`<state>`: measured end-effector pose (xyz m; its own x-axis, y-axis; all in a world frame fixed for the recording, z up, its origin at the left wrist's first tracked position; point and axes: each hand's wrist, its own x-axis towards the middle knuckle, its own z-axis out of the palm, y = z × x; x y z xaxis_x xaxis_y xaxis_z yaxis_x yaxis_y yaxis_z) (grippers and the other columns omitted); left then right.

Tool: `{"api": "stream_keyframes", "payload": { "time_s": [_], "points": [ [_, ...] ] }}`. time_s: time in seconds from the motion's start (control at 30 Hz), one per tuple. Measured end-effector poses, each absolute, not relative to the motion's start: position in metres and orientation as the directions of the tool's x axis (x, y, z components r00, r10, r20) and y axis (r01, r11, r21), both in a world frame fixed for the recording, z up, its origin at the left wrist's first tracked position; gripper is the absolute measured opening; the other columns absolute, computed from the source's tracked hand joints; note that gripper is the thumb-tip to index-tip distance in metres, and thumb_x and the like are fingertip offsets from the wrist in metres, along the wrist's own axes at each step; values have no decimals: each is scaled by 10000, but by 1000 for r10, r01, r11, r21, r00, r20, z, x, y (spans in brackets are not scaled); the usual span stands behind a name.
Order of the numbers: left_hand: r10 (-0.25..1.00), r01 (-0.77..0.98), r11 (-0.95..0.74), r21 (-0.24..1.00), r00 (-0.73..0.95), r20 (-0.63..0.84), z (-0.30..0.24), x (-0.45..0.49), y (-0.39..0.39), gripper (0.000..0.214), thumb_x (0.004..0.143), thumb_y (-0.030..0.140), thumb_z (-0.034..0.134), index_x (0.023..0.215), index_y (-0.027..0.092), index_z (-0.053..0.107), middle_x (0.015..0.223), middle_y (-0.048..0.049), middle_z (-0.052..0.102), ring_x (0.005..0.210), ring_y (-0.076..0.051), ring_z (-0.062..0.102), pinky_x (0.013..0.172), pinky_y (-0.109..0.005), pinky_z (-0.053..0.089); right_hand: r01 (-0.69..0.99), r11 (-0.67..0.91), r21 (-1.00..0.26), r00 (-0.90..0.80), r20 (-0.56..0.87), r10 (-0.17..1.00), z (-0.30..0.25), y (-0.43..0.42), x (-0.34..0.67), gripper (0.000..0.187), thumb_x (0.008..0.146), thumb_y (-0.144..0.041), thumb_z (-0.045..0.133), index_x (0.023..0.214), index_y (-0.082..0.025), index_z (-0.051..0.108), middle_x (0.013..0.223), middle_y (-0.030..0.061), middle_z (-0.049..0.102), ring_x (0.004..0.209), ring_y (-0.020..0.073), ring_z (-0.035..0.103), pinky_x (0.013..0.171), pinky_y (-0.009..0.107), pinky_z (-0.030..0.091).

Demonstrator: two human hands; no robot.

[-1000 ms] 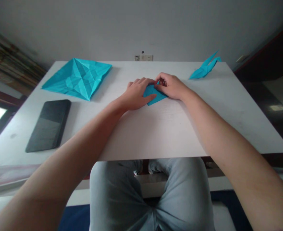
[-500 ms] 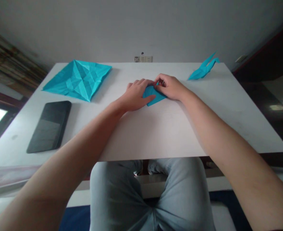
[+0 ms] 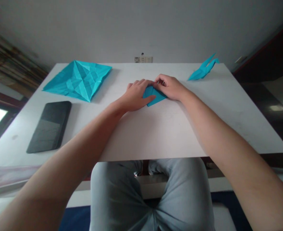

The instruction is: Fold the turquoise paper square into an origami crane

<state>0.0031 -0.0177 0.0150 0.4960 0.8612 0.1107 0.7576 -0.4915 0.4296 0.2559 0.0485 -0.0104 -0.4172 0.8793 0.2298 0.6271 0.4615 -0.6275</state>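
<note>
- Blue and folded small, the little paper (image 3: 153, 97) lies flat near the middle of the frame, on the white table (image 3: 155, 134).
- The left hand (image 3: 136, 94) lies flat on the paper's left side, with its fingers close together and pressing down.
- The right hand (image 3: 171, 87) is curled at the paper's top right corner, and its fingertips pinch the edge there.
- A big creased blue sheet (image 3: 77, 78) lies in the upper left of the frame.
- A dark flat case (image 3: 50, 125) lies below that sheet, at the left.
- A folded blue bird shape (image 3: 202, 70) sits in the upper right, well apart from the hands.
</note>
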Motion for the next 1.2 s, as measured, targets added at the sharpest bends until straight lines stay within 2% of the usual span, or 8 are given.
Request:
{"api": "stream_keyframes", "payload": {
  "time_s": [0.27, 1.2],
  "points": [
    [860, 758, -493, 427, 498, 109, 14, 2, -17, 782, 1150, 565, 632, 1856, 229, 635, 1889, -238, 693, 1768, -526, 618, 1496, -787, 432, 642, 455, -617, -415, 219, 883, -8, 46, 256, 143, 1074, -279, 886, 1197, -250, 819, 1033, 36, 784, 944, 253, 662, 892, 407, 459],
    [860, 757, -492, 429, 498, 109, 15, 1, -18, 764, 1157, 582, 629, 1848, 257, 654, 1888, -235, 701, 1767, -526, 623, 1498, -788, 439, 667, 429, -609, -399, 193, 896, -4, 43, 254, 164, 1095, -376, 901, 1201, -268, 839, 1017, 40, 809, 970, 276, 679, 911, 422, 488]
  ]
}}
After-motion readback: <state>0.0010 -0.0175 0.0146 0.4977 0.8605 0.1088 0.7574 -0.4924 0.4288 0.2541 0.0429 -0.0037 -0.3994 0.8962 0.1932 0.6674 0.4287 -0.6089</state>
